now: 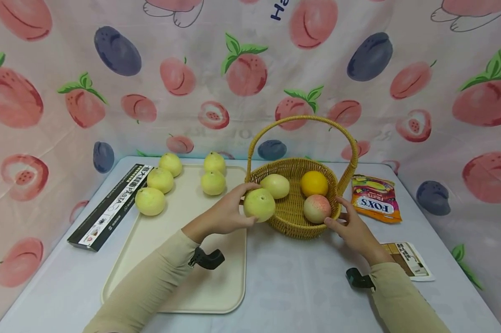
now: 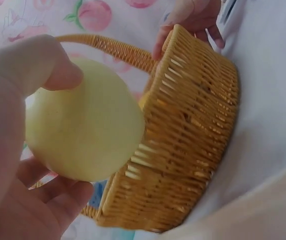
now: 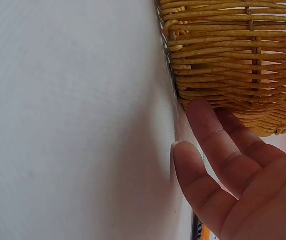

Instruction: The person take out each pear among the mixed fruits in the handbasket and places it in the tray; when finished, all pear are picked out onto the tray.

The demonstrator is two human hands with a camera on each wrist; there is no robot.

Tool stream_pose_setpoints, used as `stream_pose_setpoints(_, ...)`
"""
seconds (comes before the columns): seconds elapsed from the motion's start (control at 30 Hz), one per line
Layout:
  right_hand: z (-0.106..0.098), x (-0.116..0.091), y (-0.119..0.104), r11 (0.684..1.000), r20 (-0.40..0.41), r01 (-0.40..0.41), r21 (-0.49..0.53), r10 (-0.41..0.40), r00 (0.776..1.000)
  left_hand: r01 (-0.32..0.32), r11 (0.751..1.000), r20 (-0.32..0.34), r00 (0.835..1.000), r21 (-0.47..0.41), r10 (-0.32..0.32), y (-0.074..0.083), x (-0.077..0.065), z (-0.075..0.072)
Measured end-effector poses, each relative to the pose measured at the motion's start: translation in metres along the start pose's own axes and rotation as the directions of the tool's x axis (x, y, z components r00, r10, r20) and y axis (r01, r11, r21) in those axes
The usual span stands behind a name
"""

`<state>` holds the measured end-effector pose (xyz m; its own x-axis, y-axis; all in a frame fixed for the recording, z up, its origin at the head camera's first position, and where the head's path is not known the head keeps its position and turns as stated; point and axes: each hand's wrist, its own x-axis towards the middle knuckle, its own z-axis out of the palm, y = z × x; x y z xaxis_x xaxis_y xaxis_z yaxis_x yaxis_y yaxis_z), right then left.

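Note:
My left hand [image 1: 225,212] holds a pale yellow-green apple [image 1: 259,205] at the left rim of a wicker basket [image 1: 292,226]. In the left wrist view the thumb lies on one side of this apple [image 2: 88,125] and the fingers on the other. Inside the basket are another pale green fruit [image 1: 276,186], an orange [image 1: 314,183] and a peach [image 1: 317,209]. My right hand [image 1: 356,233] holds the basket's right rim between thumb and fingers. Its other fingers [image 3: 218,140] extend along the woven wall in the right wrist view.
A cream tray [image 1: 184,277] on the left carries several pale green apples [image 1: 150,201]. A black pasta box [image 1: 109,208] lies along its left edge. Right of the basket are a FOX'S candy bag [image 1: 375,198] and a brown-and-white packet [image 1: 410,261]. The tall basket handle [image 1: 302,118] arches overhead.

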<state>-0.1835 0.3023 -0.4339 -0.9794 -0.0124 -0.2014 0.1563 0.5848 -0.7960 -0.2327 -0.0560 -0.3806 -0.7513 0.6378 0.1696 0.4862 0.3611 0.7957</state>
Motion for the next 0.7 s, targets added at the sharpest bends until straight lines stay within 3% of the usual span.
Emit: stream_pose_setpoints(0.7,0.001,-0.001,-0.001,1.000,-0.010,-0.004,-0.015,0.003,1.000,0.107,0.992,-0.107,0.988,-0.061,-0.113,-0.033,-0.038,-0.020)
